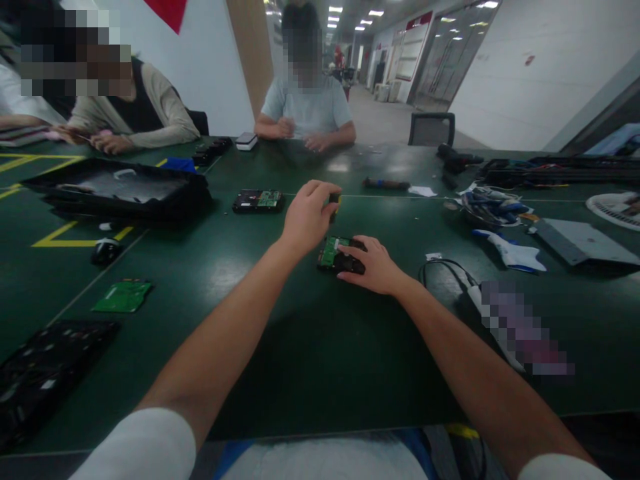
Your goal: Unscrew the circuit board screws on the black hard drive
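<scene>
A hard drive with a green circuit board (330,253) lies on the dark green table in front of me. My right hand (373,265) rests over its right side, fingers spread across the black part and the board's edge. Just above and behind the drive, my left hand (311,217) pinches a small black and yellow tool (337,205), held upright between thumb and fingers. The tool's lower end is near the drive; whether it touches cannot be made out. Another drive (257,201) lies to the left of my left hand.
Black trays (120,187) and a loose green board (124,295) are at left, with more drives (50,373) nearer. On the right are a cable (445,261), a metal case (583,241) and a screwdriver (386,183). Two people sit across the table (320,373).
</scene>
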A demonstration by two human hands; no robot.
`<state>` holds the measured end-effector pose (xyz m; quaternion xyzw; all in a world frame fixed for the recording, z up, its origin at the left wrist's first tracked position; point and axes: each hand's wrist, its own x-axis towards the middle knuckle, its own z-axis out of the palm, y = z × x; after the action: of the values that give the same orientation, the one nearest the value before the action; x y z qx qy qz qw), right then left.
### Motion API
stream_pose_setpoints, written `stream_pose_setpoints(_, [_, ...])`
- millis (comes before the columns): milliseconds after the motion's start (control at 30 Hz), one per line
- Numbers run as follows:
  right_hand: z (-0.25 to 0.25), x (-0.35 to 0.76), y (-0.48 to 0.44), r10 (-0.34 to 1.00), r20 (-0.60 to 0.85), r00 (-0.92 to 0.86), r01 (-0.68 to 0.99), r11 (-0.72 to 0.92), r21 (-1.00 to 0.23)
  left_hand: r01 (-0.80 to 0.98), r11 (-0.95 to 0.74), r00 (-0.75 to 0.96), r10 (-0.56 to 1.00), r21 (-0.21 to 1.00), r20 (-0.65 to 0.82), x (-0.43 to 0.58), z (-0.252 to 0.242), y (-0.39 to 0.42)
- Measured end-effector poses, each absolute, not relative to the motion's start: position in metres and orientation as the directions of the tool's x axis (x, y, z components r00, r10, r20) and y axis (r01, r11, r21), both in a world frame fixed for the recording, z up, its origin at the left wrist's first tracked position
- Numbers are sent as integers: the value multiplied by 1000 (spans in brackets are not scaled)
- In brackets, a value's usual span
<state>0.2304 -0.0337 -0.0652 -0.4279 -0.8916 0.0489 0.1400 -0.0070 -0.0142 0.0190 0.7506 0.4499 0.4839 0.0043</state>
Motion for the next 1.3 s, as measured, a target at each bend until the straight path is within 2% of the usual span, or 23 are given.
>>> stream_pose_setpoints(400, [-63,229,-35,776,225,-590,729,631,-264,614,-582,93,723,532,684,-9,19,-14])
stream_pose_setpoints(533, [-62,229,-33,779,267,-567,733,625,-267,605,-598,117,720,526,684,-9,22,-14])
stream_pose_setpoints(633, [-60,239,-23,815,402,-416,788,544,-288,570,-636,157,705,519,692,-9,24,-14])
stream_pose_setpoints(733, [-57,260,-8,868,466,-170,877,349,-331,557,-641,177,712,528,679,-9,25,-14])
stream_pose_setpoints(800, [-57,274,1,919,388,-70,932,198,-303,544,-639,190,725,543,662,-9,26,-15])
stream_pose_setpoints(900, [-59,288,8,967,252,-44,959,112,-261,523,-641,199,733,562,650,-11,26,-15])
stream_pose_setpoints(1067, [-64,291,8,974,162,-158,941,198,-275,530,-648,194,721,547,665,-12,28,-17])
stream_pose_setpoints(1300, [-63,285,2,949,176,-261,906,303,-296,596,-653,173,673,468,719,-13,32,-19])
